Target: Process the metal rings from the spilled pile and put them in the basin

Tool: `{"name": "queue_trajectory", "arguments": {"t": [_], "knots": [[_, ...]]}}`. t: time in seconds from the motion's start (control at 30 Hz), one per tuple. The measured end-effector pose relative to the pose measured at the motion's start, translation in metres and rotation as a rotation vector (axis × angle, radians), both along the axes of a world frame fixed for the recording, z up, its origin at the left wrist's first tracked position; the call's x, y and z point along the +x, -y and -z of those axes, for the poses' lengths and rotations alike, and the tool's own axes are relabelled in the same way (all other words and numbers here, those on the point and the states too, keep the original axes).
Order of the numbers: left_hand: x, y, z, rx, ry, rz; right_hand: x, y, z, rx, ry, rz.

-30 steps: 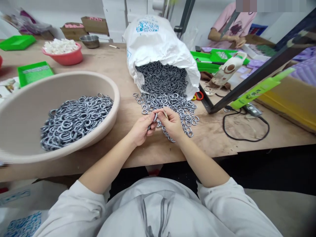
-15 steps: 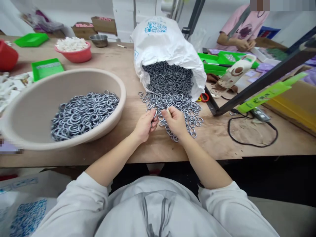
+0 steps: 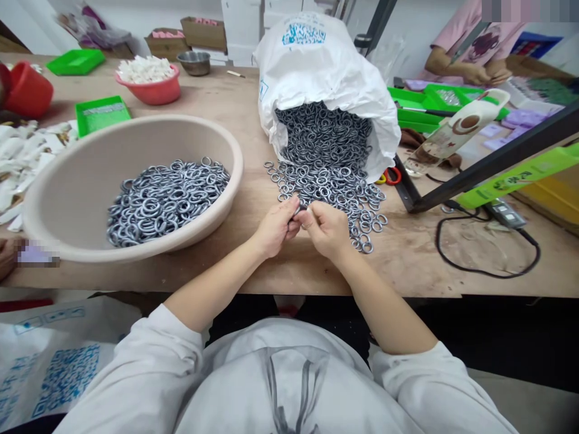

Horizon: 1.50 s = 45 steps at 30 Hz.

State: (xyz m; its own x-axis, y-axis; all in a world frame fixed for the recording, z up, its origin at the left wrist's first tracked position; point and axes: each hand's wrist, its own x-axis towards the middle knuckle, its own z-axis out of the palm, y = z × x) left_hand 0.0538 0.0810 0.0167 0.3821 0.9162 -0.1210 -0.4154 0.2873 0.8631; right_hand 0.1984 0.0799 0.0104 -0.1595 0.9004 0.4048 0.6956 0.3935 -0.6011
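At the near edge of the table (image 3: 253,120), both hands meet, fingertips pinched together on one small metal ring (image 3: 300,209). Left hand (image 3: 275,227) and right hand (image 3: 326,228) are touching each other w/ the ring clamped between them, mostly hidden by the fingers, so can't tell exactly how it's turned.

Handling-wise, imo: small stiff metal ring, light on its own, smooth so prob a bit slippery. Best grip looks like thumb + forefinger on opposite sides of the rim, which is roughly what's going on. Not fragile. A bunch of them tangles and gets heavy fast tho.

Just beyond the hands, touching the right fingers more or less, is the loose pile of rings (image 3: 335,190) spilled on the wood. It runs straight back into the open mouth of a white sack (image 3: 316,66) lying on its side, stuffed w/ the same rings.

Left of the hands, near but not touching, is a big beige basin (image 3: 72,187) w/ another heap of rings in it (image 3: 167,196).

Further out: green tray (image 3: 102,114), red bowl of white bits (image 3: 151,84), small steel bowl (image 3: 195,62). On the right, a black cable (image 3: 488,271) on the table, a dark slanted bar (image 3: 493,163), and another person in a pink shirt (image 3: 474,42) at the far side, working w/ their own hands.
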Motion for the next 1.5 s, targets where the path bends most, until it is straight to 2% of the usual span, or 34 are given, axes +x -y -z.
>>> {"name": "queue_trajectory", "arguments": {"t": [0.1, 0.17, 0.37, 0.47, 0.53, 0.63, 0.73, 0.83, 1.1, 1.37, 1.43, 1.5], "knots": [[0.001, 0.003, 0.001, 0.062, 0.033, 0.116, 0.017, -0.016, -0.002, -0.084, -0.136, 0.11], [0.0, 0.001, 0.001, 0.046, 0.045, 0.082, 0.027, -0.031, -0.008, -0.127, -0.109, 0.162], [-0.01, -0.016, -0.003, -0.093, 0.048, -0.144, 0.023, -0.075, -0.019, -0.17, 0.458, 0.259], [-0.013, -0.022, -0.002, -0.148, 0.07, -0.207, 0.017, -0.091, -0.015, -0.182, 0.57, 0.259], [-0.014, -0.025, -0.001, -0.226, 0.068, -0.224, 0.019, -0.093, -0.014, -0.178, 0.46, 0.245], [-0.012, -0.026, 0.002, -0.278, 0.039, -0.194, 0.019, -0.077, -0.014, -0.197, -0.02, 0.092], [-0.007, -0.021, 0.006, -0.154, -0.006, -0.105, 0.009, -0.047, -0.011, -0.288, -0.498, -0.133], [-0.002, -0.014, 0.007, -0.02, -0.041, -0.048, -0.004, -0.024, -0.004, -0.346, -0.694, -0.219], [0.001, -0.006, 0.003, 0.084, -0.059, -0.059, 0.003, -0.016, 0.001, -0.291, -0.725, -0.295], [0.001, -0.002, 0.002, 0.062, 0.036, -0.059, -0.011, -0.014, 0.003, -0.277, -0.783, -0.293], [-0.001, -0.002, 0.001, 0.046, 0.041, -0.04, -0.008, -0.014, 0.003, -0.228, -0.749, -0.255], [-0.002, -0.003, 0.001, 0.026, 0.043, -0.032, -0.004, -0.012, 0.001, -0.103, -0.619, -0.186]]}}
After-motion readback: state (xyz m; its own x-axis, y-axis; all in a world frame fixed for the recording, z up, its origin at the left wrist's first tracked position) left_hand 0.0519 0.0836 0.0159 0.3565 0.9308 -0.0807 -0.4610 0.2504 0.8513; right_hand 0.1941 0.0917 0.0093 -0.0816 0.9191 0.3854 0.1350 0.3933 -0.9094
